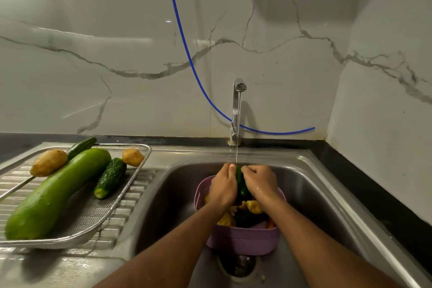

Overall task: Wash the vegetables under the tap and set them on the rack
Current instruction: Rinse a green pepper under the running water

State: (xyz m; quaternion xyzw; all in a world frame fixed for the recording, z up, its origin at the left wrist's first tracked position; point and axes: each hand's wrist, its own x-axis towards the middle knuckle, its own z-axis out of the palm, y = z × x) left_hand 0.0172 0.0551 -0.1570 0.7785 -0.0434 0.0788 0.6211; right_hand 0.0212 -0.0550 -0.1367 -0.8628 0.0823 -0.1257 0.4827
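A dark green cucumber (241, 182) is held upright under the thin stream from the steel tap (238, 110). My left hand (223, 186) grips its left side and my right hand (259, 181) grips its right side, both above a purple basket (243, 238) in the sink. The basket holds potatoes (253, 206) and other dark vegetables, partly hidden by my wrists. On the metal rack (98, 220) at the left lie a long pale green gourd (56, 194), two cucumbers (109, 177) and two potatoes (48, 162).
The steel sink (315, 194) has a drain (239, 264) just in front of the basket. A blue hose (187, 54) hangs down the marble wall and runs behind the tap. A black counter edge (374, 194) borders the sink on the right.
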